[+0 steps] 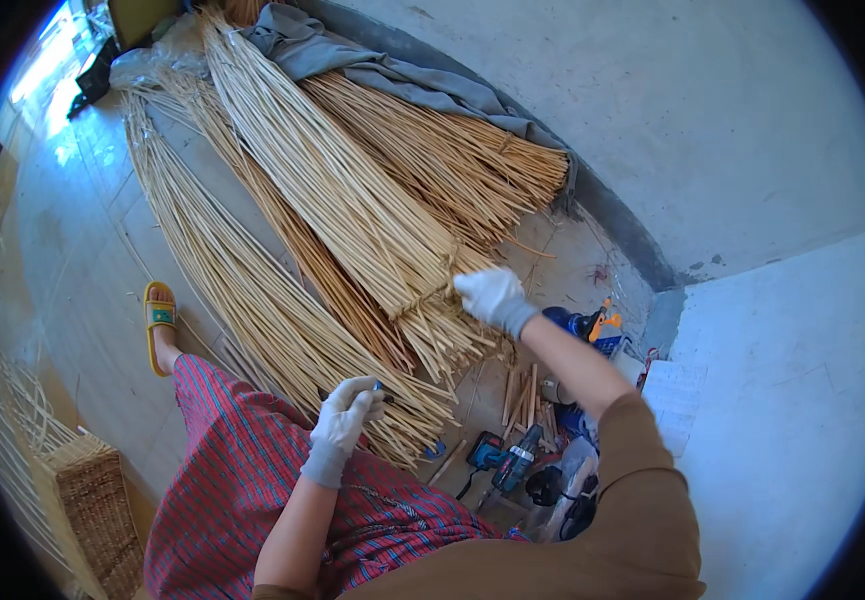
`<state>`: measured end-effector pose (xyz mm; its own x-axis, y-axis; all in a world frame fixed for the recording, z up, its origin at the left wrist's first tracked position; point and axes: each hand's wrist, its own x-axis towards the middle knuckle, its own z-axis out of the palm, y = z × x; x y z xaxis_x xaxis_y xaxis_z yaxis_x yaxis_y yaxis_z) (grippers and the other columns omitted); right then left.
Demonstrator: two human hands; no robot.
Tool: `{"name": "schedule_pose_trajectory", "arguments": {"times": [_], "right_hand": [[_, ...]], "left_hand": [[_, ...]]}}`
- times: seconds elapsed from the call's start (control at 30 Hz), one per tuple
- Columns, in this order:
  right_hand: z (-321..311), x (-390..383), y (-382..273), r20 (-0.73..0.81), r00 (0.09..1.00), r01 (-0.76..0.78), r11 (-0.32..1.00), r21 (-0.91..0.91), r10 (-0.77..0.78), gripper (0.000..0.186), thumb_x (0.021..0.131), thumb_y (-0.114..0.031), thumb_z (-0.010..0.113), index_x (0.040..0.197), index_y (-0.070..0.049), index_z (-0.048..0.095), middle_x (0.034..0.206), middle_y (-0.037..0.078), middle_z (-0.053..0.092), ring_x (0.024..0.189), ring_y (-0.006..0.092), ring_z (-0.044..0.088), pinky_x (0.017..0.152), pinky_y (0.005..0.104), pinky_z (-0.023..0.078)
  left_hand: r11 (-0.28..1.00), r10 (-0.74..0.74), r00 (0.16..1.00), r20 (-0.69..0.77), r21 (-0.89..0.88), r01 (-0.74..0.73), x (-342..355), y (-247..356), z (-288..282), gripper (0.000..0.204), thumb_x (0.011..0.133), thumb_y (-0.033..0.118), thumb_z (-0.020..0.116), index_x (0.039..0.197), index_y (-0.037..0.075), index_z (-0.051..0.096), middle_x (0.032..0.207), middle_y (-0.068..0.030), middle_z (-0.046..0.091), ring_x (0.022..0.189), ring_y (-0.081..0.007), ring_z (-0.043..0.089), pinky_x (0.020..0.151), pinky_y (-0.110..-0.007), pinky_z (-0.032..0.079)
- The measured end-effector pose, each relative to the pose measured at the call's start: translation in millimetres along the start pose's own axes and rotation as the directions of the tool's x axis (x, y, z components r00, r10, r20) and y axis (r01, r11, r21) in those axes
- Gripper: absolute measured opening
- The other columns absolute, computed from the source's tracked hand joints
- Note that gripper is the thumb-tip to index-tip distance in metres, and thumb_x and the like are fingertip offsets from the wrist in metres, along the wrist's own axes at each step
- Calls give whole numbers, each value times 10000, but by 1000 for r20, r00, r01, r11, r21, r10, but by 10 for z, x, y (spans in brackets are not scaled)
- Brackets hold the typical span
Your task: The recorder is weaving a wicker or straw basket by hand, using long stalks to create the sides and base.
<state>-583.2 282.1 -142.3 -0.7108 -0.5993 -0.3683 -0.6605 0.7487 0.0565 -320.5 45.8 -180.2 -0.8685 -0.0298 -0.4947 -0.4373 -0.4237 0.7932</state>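
Pale canes [332, 190] lie in a long, thick bundle, bound near its close end by a twisted tie [420, 300]. My right hand [492, 298], in a white glove with a grey cuff, is closed at the right end of that tie and seems to grip it. My left hand [345, 415], gloved the same way, is closed on a small blue and black tool, mostly hidden by the fingers. It is above the ends of a looser bundle of pale canes [232, 260].
Browner canes [452, 160] lie along the wall under a grey cloth [352, 60]. Right of my lap, a cordless drill [512, 458] stands among bags and cane offcuts [524, 395]. A woven basket [97, 510] is at lower left, near my foot in a yellow slipper [159, 320].
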Motion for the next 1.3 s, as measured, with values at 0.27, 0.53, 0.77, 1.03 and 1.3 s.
{"name": "schedule_pose_trajectory", "arguments": {"times": [0.27,0.53,0.77,1.03,1.3], "right_hand": [[-316,181,-32,-785,465,-131,908,398,411,270,828,-35,627,1075,-138,663,993,132,639,989,326,602,879,435,494],[499,255,-454,-347,815,-333,865,376,465,352,889,-346,721,1128,-131,578,1024,183,648,950,371,662,803,481,546],[250,174,-53,-49,862,-412,752,514,505,365,871,-440,700,956,-89,651,906,150,710,886,366,668,787,452,520],[269,-324,371,301,910,-365,205,908,286,333,832,-24,624,1152,-115,631,913,94,666,892,219,655,826,367,524],[364,-442,-107,-542,834,45,968,247,100,508,888,-179,602,1393,-183,553,1350,69,593,1230,249,567,1050,407,434]], "left_hand": [[980,112,992,-57,172,-101,50,-102,-48,300,1043,92,512,1304,-44,563,1087,-130,691,904,-173,684,814,-303,591],[990,60,997,-44,133,-54,-18,-125,-63,273,1038,105,529,1267,-33,585,1080,-117,691,912,-174,687,809,-311,598],[988,35,997,-64,150,-25,12,-135,-84,252,1017,67,559,1236,-55,585,961,-84,656,772,-138,618,688,-289,551],[979,21,997,-70,201,-7,-69,-128,-75,259,1023,76,558,1256,-34,587,1022,-96,680,805,-131,626,711,-289,552],[991,-9,1000,-28,132,12,-4,-142,-49,265,1030,92,544,1249,-51,586,989,-97,658,808,-136,619,714,-285,553]]}}
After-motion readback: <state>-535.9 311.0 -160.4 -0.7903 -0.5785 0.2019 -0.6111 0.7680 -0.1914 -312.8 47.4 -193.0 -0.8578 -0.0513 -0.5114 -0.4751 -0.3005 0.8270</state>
